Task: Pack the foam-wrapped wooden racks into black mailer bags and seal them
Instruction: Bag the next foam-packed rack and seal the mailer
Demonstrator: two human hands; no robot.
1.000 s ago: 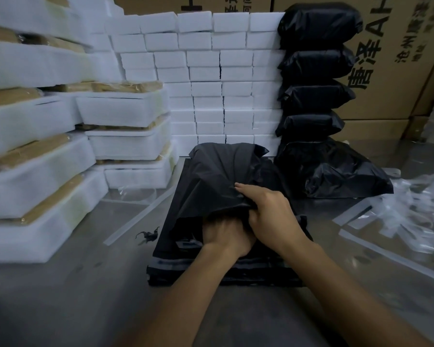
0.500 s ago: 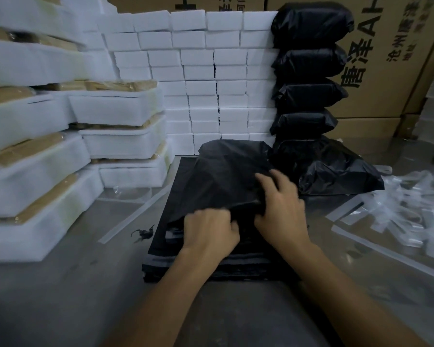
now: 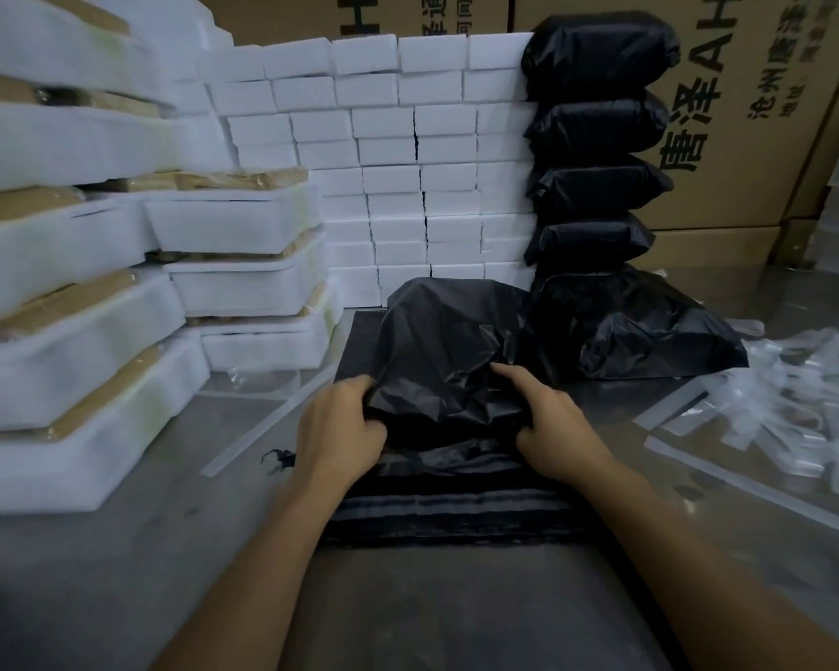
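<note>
A filled black mailer bag [image 3: 449, 341] lies bulging on a flat pile of empty black mailer bags [image 3: 451, 506] at the table's middle. My left hand [image 3: 337, 428] grips the bag's crumpled near end on the left side. My right hand [image 3: 550, 423] grips the same end on the right, fingers curled into the plastic. What is inside the bag is hidden. Foam-wrapped wooden racks [image 3: 69, 341] are stacked in tall piles on the left. Several sealed black packages [image 3: 596, 123] are stacked at the back right.
A wall of small white foam boxes [image 3: 408, 162] stands behind the bag. Brown cartons [image 3: 747, 113] fill the background. Clear plastic strips [image 3: 785, 404] litter the table on the right. One clear strip [image 3: 262, 423] lies to the left of the pile.
My hands have moved apart: the left slid out to the bag's left side, the right stays on the right side. The bag's near end is now bunched between them.
</note>
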